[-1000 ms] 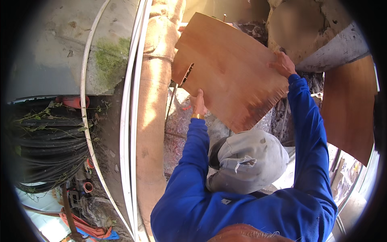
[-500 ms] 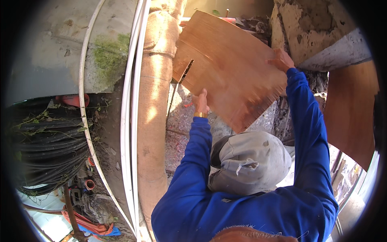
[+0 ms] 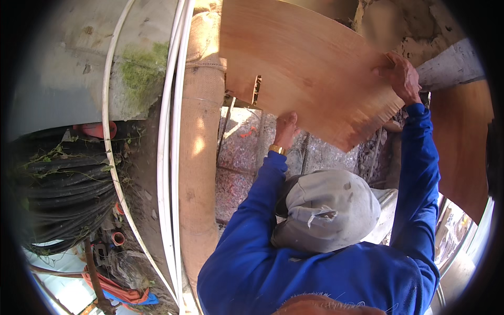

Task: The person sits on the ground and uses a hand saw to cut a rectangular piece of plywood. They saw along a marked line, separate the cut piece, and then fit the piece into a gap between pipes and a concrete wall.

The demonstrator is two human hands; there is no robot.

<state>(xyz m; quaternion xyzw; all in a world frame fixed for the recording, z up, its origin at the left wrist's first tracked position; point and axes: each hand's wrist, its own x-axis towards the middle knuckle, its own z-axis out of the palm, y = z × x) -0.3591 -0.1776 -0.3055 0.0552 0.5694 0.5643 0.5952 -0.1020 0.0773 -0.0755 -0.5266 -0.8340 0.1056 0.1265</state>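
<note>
A thin brown plywood sheet [image 3: 310,68] is held tilted in front of me, with a narrow slot cut near its left end and a ragged near-right edge. At its near edge, my left hand [image 3: 286,129] is closed on the sheet with the thumb on top; the other fingers are partly hidden. My right hand [image 3: 405,79] grips the right edge. Both arms are stretched out in blue sleeves, and a gold-coloured band [image 3: 277,149] circles my left wrist. Beneath the sheet, a rough speckled stone-like surface [image 3: 239,157] partly shows.
A burlap-wrapped pipe [image 3: 198,121] and white pipes [image 3: 170,131] run along the left. Beyond them lies a coil of black hose [image 3: 68,189]. Another brown sheet [image 3: 462,147] stands at the right, near a rough concrete block [image 3: 451,65]. Torn grey cloth [image 3: 336,210] bulges before my chest.
The plywood sheet has moved away from me and to the right, turning so that its slot stands more upright. Both hands have shifted right, still holding it. More of the speckled surface shows.
</note>
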